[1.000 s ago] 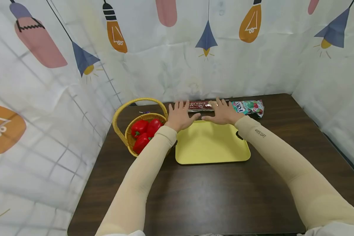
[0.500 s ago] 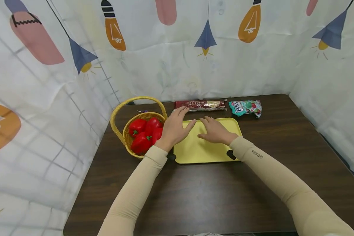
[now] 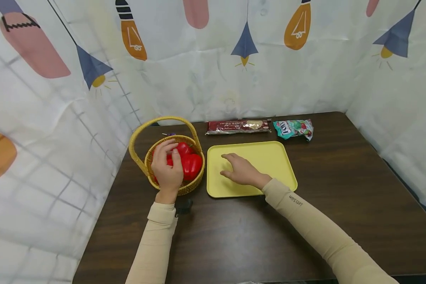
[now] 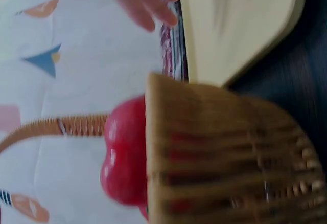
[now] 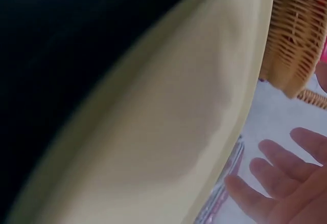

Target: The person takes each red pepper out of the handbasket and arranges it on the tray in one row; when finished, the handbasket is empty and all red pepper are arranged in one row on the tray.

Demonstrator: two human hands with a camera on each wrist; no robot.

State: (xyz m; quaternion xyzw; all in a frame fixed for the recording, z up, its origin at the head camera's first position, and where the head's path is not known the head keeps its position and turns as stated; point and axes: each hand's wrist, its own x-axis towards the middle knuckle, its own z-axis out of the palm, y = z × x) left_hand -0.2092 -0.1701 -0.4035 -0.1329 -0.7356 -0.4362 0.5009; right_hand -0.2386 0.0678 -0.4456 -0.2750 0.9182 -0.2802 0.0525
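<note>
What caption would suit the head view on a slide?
Left hand over a basket of red peppers, right hand above a tray, with a maroon packet and a teal packet behind.

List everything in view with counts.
Round wicker basket: 1, yellow, table's left
Glossy bell peppers: at least 2, red, in basket
Flat rectangular tray: 1, yellow, right of basket
Long glossy packet: 1, dark red, behind tray
Short crinkled packet: 1, teal, right of long one
Small unclear item: 1, purple, behind basket
Wood-grain table: 1, dark brown, beneath
Printed cloth: count unclear, white, behind table
Wrist device: at least 1, black, left wrist
Fabric sleeves: 2, beige, arms
Left grip: 1, bare, over peppers
Right grip: 1, bare, above tray
</note>
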